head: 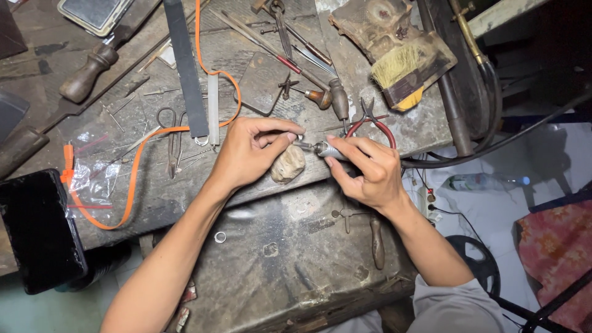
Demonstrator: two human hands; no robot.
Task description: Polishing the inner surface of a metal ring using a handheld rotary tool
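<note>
Cluttered worn surface (259, 203): right hand (367, 169) closed around slim metal handpiece (320, 148), left hand (250, 151) pinching its tip over tan block (287, 164).

A straw brush (398, 68), red-handled pliers (373, 123), an orange cord (139, 166) and a black phone (40, 228) lie around.

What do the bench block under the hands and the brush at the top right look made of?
Block: probably wood, pale, worn and rounded, with a rough matte surface. Brush: yellow bristles, maybe plastic or plant fibre, in a dark, grimy wooden-looking back.
</note>
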